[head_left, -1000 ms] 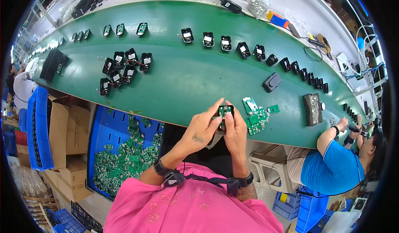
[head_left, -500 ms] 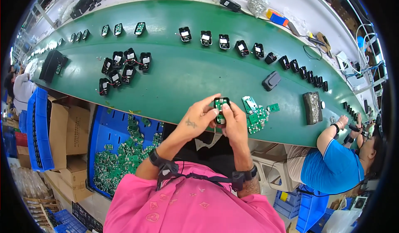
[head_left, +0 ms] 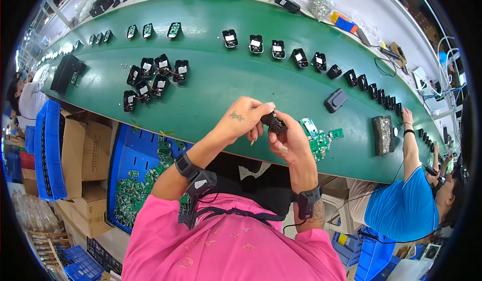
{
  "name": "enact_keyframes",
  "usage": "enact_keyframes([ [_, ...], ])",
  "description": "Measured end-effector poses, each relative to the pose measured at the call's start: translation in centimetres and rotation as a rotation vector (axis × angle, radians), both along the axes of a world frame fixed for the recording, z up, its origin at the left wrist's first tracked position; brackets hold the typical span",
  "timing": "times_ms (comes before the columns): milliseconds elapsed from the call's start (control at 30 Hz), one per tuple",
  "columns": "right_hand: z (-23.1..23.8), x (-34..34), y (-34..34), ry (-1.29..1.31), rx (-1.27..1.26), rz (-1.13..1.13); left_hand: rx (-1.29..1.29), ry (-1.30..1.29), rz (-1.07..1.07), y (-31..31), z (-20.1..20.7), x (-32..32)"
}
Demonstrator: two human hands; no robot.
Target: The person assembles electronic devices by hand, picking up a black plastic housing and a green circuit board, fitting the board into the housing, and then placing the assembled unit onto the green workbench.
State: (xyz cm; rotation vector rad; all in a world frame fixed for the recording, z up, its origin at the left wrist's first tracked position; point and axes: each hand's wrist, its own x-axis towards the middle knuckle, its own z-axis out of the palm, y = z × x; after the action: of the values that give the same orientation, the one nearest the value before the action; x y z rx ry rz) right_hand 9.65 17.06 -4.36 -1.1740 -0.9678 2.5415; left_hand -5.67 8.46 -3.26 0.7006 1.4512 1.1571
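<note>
Over the near edge of the green table [head_left: 201,100], both my hands hold one small black plastic housing [head_left: 274,123]. My left hand [head_left: 244,119] pinches its upper left side with thumb and fingers. My right hand [head_left: 292,141] grips it from the right, fingers curled beneath. It is tilted, and its dark outside shows; the inside is mostly hidden by my fingers. Just right of my right hand lies a loose pile of green circuit boards [head_left: 319,141]. A closed dark grey case [head_left: 335,100] rests beyond them.
Black housings [head_left: 256,43] line the table's far side, and several more cluster at left [head_left: 160,85]. A blue bin [head_left: 145,145] of circuit boards stands below the edge at left. At right, a dark speckled block [head_left: 383,135] lies near a co-worker's hand [head_left: 407,116] at the housings.
The housing has been tipped, so the green board that faced up is out of sight. My hands have shifted their grip on it. The co-worker's arm has reached farther over the table.
</note>
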Motion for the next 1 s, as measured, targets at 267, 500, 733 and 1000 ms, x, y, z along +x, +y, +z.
enact_keyframes([
  [267, -2.5, -1.0, 0.1, -0.199, 0.888, -0.016, 0.409, 0.733, -0.16, 0.3, -1.2, -1.6],
  [500, -3.1, -1.1, 1.0, 0.184, 0.617, 0.087, 0.405, 0.931, -0.028, 2.0, -1.8, -5.5],
  [733, -7.5, -2.3, -1.6, -0.282, 1.729, -0.03, 0.272, 1.3, 0.593, 8.7, -5.5, -23.5],
  [1000, -8.8, -2.3, -0.9, -0.349, 1.712, -0.185, -0.525, 1.446, 0.33, 13.6, -6.4, -25.9],
])
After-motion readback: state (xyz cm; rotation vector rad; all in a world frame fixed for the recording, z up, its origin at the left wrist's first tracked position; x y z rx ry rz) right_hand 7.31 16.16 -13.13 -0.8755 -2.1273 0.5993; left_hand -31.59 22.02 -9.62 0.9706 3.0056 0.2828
